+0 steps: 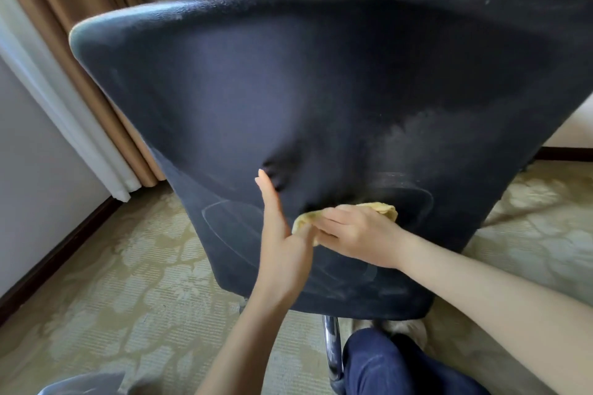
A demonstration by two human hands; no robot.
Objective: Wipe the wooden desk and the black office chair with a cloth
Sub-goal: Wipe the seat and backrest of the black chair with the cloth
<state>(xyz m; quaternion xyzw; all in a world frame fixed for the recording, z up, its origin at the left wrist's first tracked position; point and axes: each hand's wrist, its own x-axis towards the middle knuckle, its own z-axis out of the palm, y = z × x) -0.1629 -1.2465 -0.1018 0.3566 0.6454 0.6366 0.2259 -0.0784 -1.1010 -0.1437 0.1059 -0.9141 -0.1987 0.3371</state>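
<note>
One black office chair [321, 90] fills the view, its back toward the camera; its seat and most of its base are hidden, with only a chrome leg [332, 349] showing below, and its right edge is cut off. One yellow cloth [382, 209] lies bunched against the lower backrest, mostly covered by the right hand [356, 234], whose fingers grasp it. The left hand [282, 234] presses flat, fingers straight, on the backrest just beside it, thumb touching the cloth. The desk is out of view
</note>
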